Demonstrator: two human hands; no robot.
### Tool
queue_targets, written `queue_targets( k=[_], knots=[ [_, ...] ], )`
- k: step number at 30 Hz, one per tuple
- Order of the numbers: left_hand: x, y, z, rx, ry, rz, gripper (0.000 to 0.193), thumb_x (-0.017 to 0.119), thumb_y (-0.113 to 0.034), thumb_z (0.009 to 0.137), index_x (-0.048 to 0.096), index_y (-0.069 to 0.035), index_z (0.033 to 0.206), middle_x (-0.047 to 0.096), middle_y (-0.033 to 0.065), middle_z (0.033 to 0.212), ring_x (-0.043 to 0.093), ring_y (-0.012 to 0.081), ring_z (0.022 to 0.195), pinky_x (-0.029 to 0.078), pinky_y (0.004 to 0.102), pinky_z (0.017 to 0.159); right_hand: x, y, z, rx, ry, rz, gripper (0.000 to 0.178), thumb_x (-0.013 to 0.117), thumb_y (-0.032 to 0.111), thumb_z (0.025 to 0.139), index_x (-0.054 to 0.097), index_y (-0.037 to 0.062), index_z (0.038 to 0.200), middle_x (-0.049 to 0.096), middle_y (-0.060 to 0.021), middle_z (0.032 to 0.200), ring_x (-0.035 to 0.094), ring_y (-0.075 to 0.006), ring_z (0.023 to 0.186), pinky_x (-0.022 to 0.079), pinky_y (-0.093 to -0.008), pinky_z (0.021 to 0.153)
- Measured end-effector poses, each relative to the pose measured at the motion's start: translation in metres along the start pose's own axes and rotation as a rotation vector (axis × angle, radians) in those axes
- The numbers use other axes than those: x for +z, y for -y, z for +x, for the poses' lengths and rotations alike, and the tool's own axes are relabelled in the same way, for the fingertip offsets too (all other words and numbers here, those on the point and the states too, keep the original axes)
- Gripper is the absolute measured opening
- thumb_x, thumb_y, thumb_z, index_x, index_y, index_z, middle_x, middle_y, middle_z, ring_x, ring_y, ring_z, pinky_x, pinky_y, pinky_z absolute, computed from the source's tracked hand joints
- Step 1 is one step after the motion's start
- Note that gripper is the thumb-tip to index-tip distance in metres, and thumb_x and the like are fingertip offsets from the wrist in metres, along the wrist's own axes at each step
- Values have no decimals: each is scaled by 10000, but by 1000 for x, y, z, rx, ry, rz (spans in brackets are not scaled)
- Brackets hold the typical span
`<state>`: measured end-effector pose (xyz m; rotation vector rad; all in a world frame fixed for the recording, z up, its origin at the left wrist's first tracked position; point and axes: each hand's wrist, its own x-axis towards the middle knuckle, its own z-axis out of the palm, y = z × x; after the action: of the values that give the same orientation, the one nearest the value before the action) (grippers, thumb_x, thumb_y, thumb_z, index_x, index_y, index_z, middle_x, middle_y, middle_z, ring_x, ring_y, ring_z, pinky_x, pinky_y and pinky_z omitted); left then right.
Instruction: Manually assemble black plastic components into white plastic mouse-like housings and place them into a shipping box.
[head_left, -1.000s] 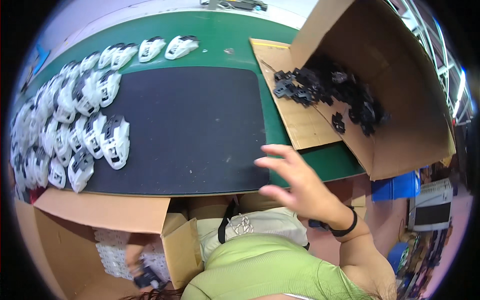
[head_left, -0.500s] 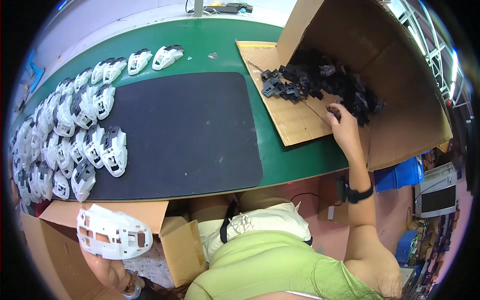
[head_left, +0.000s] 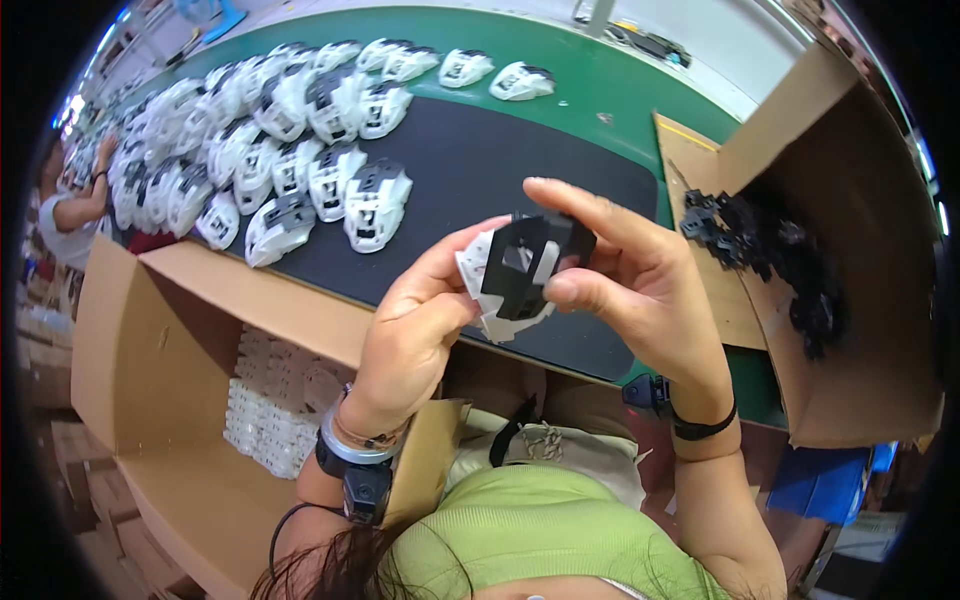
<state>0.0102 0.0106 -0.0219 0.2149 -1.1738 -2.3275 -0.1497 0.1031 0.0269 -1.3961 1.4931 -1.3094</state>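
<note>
Above the near edge of the dark mat, my left hand (head_left: 415, 315) is closed on a white plastic shell (head_left: 471, 266), thumb and fingers gripping its left side. My right hand (head_left: 650, 290) pinches a black plastic cover piece (head_left: 512, 293) between thumb and fingers. The black piece lies against the white shell and hides most of it. Whether the two are locked together, I cannot tell. Behind my hands stand rows of white shells with black tops (head_left: 377, 205) on the mat and the green table.
At the right a cardboard box (head_left: 870, 180) lies on its side with a heap of black pieces (head_left: 780, 255) spilling onto its flap. Below left, an open carton (head_left: 170, 345) holds stacked white shells (head_left: 270, 410). Another person (head_left: 75, 210) is at the far left.
My right hand has come from the heap to the middle with a black piece. My left hand has lifted the white shell from over the carton to meet it. The view has shifted left.
</note>
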Motion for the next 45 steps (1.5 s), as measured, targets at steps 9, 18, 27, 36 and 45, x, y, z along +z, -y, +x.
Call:
queue_targets(
  k=[9, 18, 27, 36, 45],
  knots=[
    [0, 5, 3, 43, -27, 30, 553, 441, -143, 816, 317, 12, 1333, 454, 127, 1226, 465, 167, 1118, 359, 318, 962, 4, -14, 7, 13, -45, -23, 420, 658, 38, 769, 558, 53, 1177, 503, 12, 671, 457, -44, 610, 400, -197, 565],
    [-2, 9, 2, 191, -176, 190, 302, 557, -103, 878, 499, 1, 1155, 563, 50, 1044, 510, 85, 949, 421, 239, 835, 27, -31, 7, -16, -335, -306, 610, 763, 164, 684, 437, 29, 1182, 445, -29, 716, 439, -102, 637, 379, -230, 560],
    [-3, 13, 0, 125, -110, 360, 640, 714, -123, 742, 333, -41, 1249, 481, 76, 1083, 492, 129, 991, 421, 270, 853, 35, -58, 6, -151, -96, -95, 683, 770, 168, 669, 351, 20, 1188, 550, -129, 949, 579, -216, 839, 459, -309, 745],
    [-5, 18, -2, 91, -138, 527, 688, 645, -34, 797, 209, -67, 1328, 426, 98, 1159, 452, 148, 1059, 397, 278, 886, 32, -56, 9, -66, -42, -116, 567, 746, 140, 697, 371, 30, 1107, 569, -116, 891, 601, -206, 796, 484, -305, 693],
    [-18, -5, -6, 600, -421, 425, 538, 560, 7, 803, 315, -31, 1281, 399, 97, 1234, 407, 177, 1121, 363, 318, 913, -144, -179, 257, 415, -296, -460, 648, 595, 563, 772, 628, -67, 922, 628, -170, 928, 615, -228, 884, 510, -365, 711]
  ],
)
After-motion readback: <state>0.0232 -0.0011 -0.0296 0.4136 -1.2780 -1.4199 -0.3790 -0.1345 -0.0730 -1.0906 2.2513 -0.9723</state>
